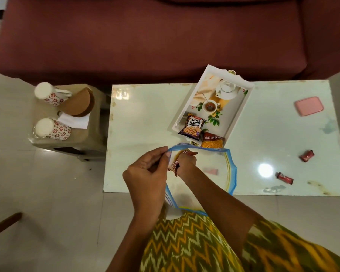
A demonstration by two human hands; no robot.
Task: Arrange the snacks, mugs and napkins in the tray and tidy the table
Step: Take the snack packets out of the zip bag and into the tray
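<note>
A clear zip bag [216,173] with a blue rim lies at the table's near edge. My left hand [145,171] pinches the bag's rim at its left corner. My right hand [185,162] reaches inside the bag and grips a red snack packet [186,153]. The white printed tray [239,107] stands askew at the table's far side. A salted peanuts packet [192,127] and an aloo bhujia packet [212,140] lie at the tray's near end. Two floral mugs [49,94] [52,129] and white napkins [75,119] sit on a stool to the left.
A pink lid [309,106] lies at the table's far right. Two small red wrappers [306,156] [285,178] lie on the right half. A brown wooden napkin holder [79,104] stands on the beige stool [82,138]. A maroon sofa [145,36] runs behind the white table [141,114].
</note>
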